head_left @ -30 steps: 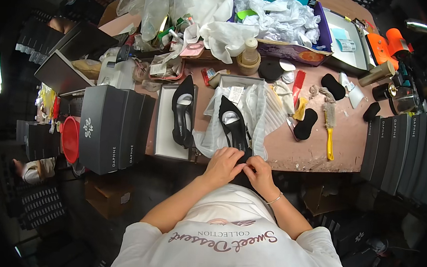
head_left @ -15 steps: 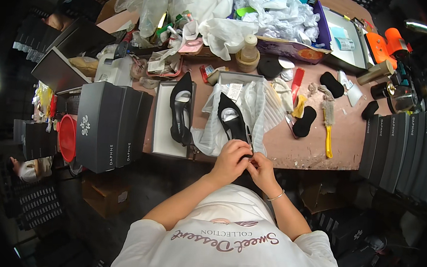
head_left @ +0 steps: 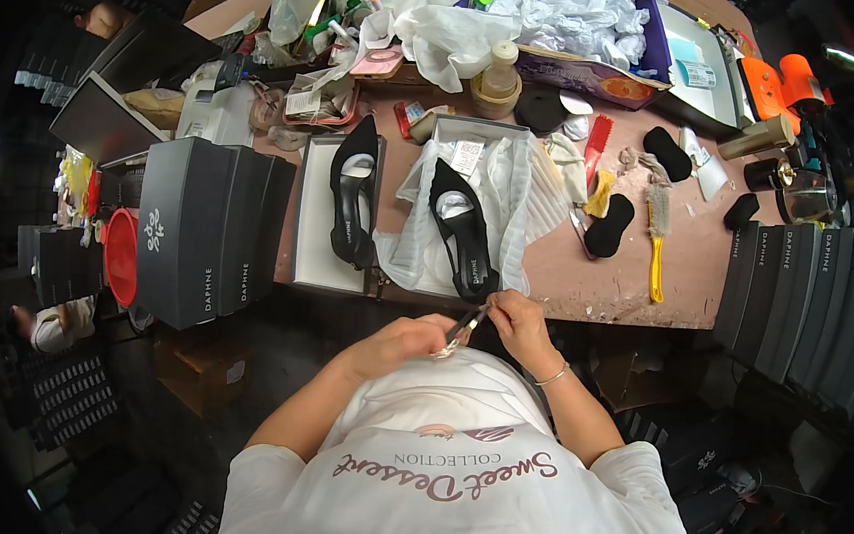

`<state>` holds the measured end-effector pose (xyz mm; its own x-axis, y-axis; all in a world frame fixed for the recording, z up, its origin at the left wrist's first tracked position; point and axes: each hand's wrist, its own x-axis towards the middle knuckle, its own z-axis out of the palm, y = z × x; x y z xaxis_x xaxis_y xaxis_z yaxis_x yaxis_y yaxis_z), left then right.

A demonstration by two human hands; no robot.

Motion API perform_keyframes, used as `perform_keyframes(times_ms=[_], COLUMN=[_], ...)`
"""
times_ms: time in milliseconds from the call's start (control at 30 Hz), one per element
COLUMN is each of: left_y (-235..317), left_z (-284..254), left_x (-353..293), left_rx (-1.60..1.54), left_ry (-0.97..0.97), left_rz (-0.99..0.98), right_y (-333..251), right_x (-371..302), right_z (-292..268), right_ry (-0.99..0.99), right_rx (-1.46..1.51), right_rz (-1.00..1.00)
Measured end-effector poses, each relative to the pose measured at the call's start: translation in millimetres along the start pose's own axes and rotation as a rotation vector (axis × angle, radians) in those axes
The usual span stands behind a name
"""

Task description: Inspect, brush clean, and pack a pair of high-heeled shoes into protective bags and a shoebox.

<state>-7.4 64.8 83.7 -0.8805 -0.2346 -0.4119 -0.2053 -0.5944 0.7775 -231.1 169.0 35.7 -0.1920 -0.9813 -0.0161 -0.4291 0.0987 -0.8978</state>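
Observation:
A black pointed slingback shoe (head_left: 458,234) lies toe away from me on white tissue in an open box (head_left: 478,130). Just in front of its heel end, a dark strap with a shiny, light-coloured piece (head_left: 456,338) runs between my hands. My left hand (head_left: 403,343) is closed on the strap's lower end, near my shirt. Fingers of my right hand (head_left: 523,327) pinch its upper end by the table edge. Whether the strap joins the shoe is hidden at the fingertips. A matching black shoe (head_left: 354,196) lies in the grey tray (head_left: 331,276) to the left.
Stacked dark shoe boxes stand at left (head_left: 193,239) and right (head_left: 806,297). On the table's right lie a yellow-handled brush (head_left: 657,245), a red comb-like strip (head_left: 597,148) and black pads (head_left: 609,226). Crumpled white paper (head_left: 587,24) fills a purple box at the back.
My left hand has moved down and left, away from the shoe, drawing the strap into view between my hands. The right hand stays near the table edge.

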Motion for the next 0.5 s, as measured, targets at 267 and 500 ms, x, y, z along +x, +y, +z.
perform_keyframes(times_ms=[267,500], left_y=[-8.6,-12.3], left_z=[0.7,6.7], left_x=[5.1,32.8], left_rx=[1.274,0.650], left_ry=[0.409,0.554], left_rz=[0.278,0.144], right_y=[12.8,7.8], right_x=[1.6,4.5], right_z=[-4.0,-6.4], right_ry=[-0.108,-0.210], right_rx=[0.196,0.736], right_rz=[0.165,0.677])
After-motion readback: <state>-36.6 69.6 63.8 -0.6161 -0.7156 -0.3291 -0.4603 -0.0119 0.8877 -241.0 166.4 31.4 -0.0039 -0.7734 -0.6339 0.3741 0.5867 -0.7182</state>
